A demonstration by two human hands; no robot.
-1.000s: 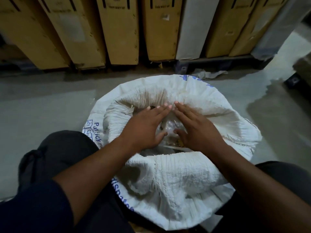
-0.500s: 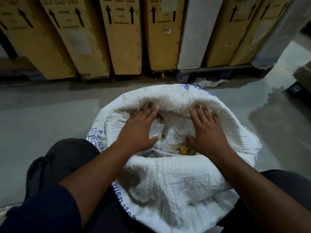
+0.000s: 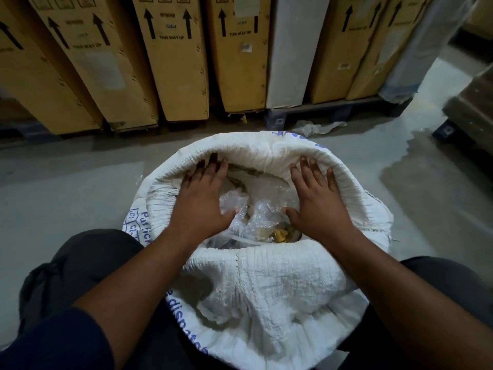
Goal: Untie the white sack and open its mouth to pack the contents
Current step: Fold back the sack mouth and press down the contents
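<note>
The white woven sack (image 3: pixel 266 284) with blue print stands on the floor between my knees, its mouth wide and its rim rolled outward. Inside lie clear plastic bags (image 3: pixel 256 204) with small yellowish pieces (image 3: pixel 280 233). My left hand (image 3: pixel 202 198) rests flat inside the mouth on the left, fingers spread, fingertips against the far rolled rim. My right hand (image 3: pixel 317 198) lies flat on the right side in the same way, fingers spread against the far rim. Neither hand holds anything.
Tall brown cartons (image 3: pixel 173 57) with arrow marks and a white panel (image 3: pixel 290 49) stand in a row on a pallet just beyond the sack. A crumpled white scrap (image 3: pixel 317 128) lies on the grey floor. A wet patch (image 3: pixel 426 177) spreads at right.
My hands have moved apart from the middle of the sack to its far rim, pushing the mouth wider. More of the plastic bags inside shows.
</note>
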